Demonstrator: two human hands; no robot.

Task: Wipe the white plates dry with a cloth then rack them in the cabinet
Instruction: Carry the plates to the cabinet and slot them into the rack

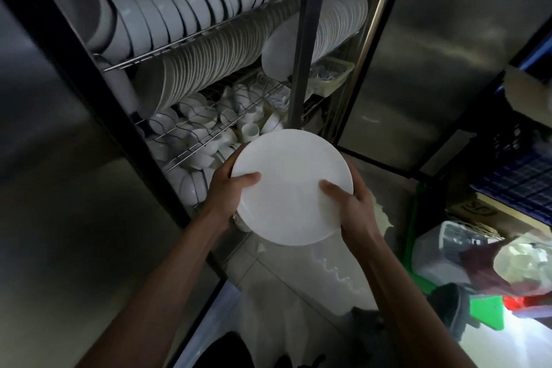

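Held white plate (291, 187): one. Hands: two, left hand (225, 188) and right hand (354, 203). Cabinet (307, 39) wire shelves: three visible. Racked plates and bowls: too many to count.

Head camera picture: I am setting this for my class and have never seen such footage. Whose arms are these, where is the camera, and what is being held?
The camera sits on a person's head, looking forward and down, so both arms are the wearer's own. The left hand and right hand grip one white plate by opposite edges, thumbs on top. No cloth shows. Ahead stands an open cabinet with wire shelves: bowls on top, standing plates below, cups lower down.
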